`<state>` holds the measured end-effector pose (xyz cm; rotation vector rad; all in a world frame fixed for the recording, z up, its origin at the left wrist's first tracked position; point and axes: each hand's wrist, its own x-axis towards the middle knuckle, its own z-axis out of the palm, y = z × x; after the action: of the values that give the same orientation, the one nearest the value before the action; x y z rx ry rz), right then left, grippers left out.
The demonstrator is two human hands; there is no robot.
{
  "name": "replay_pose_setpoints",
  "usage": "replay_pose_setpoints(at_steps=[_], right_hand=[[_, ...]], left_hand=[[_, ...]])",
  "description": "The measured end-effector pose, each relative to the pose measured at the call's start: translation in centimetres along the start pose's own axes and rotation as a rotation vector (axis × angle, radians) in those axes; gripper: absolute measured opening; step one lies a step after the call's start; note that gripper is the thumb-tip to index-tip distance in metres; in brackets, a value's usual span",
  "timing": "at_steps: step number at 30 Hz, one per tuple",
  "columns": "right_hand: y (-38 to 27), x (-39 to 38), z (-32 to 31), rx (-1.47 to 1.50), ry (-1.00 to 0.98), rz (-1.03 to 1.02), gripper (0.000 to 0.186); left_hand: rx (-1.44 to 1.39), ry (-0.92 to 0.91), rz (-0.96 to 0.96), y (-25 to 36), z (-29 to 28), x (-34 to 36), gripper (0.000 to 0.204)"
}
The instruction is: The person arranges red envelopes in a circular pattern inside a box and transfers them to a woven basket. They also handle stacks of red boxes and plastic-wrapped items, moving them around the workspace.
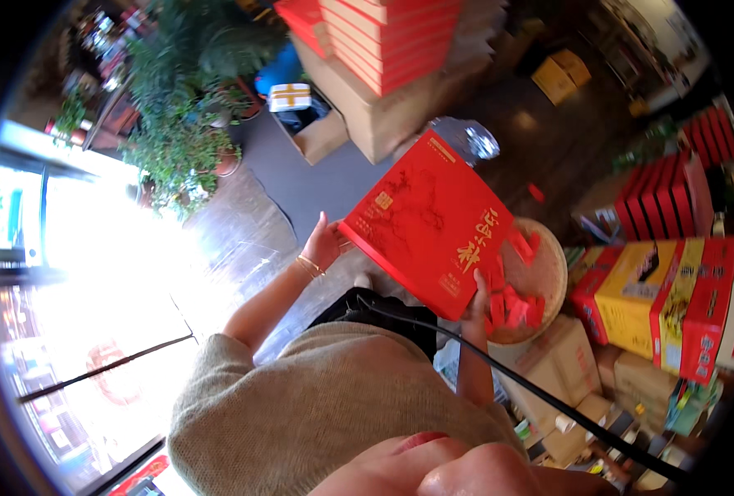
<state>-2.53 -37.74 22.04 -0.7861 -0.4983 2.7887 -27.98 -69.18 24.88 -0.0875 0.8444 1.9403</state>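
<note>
1. Left hand (pixel 324 245): fingers closed on the left corner of the flat red box (pixel 433 221).
2. Right hand (pixel 477 304): grips the box's lower corner, thumb on its face.
3. Red box: held tilted between both hands, above the round wooden tray (pixel 554 277) of small red packets (pixel 516 307).
4. Stacked red cartons (pixel 387 37) on cardboard boxes (pixel 375 116) beyond.

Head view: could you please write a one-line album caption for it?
Both hands, left hand and right hand, hold a flat red gift box above a round basket.

Grey floor (pixel 317 178) ahead open; cardboard boxes (pixel 383 112) beyond, round basket (pixel 549 273) right.
</note>
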Motion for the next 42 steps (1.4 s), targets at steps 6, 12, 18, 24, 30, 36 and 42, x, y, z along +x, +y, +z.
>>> replay_pose_setpoints(at_steps=[6, 12, 18, 24, 30, 36, 42], right_hand=[[2.9, 14.6, 15.5, -0.107, -0.197, 0.066, 0.056], [5.6, 28.3, 29.5, -0.365, -0.197, 0.047, 0.057], [7.8, 40.4, 40.9, -0.486, -0.273, 0.015, 0.056], [7.9, 49.3, 50.7, -0.509, -0.410, 0.184, 0.054], [6.0, 54.3, 52.2, -0.839, -0.456, 0.087, 0.049], [6.7, 55.9, 48.2, -0.738, 0.018, -0.125, 0.043], [15.0, 51.1, 47.7, -0.565, 0.321, -0.357, 0.042]], left_hand=[[0.075, 0.256, 0.349, 6.6, 3.9, 1.3, 0.064], [-0.094, 0.590, 0.479, 18.4, 2.4, 9.1, 0.056], [-0.127, 0.566, 0.674, 31.5, -1.1, 14.4, 0.058], [-0.261, 0.609, 0.749, 44.6, -6.2, 18.9, 0.053], [-0.109, 0.611, 0.783, 58.4, -12.5, 23.8, 0.052], [-0.018, 0.403, 0.661, 72.1, -16.2, 35.5, 0.051], [0.038, 0.224, 0.393, 80.7, -18.2, 48.8, 0.053]])
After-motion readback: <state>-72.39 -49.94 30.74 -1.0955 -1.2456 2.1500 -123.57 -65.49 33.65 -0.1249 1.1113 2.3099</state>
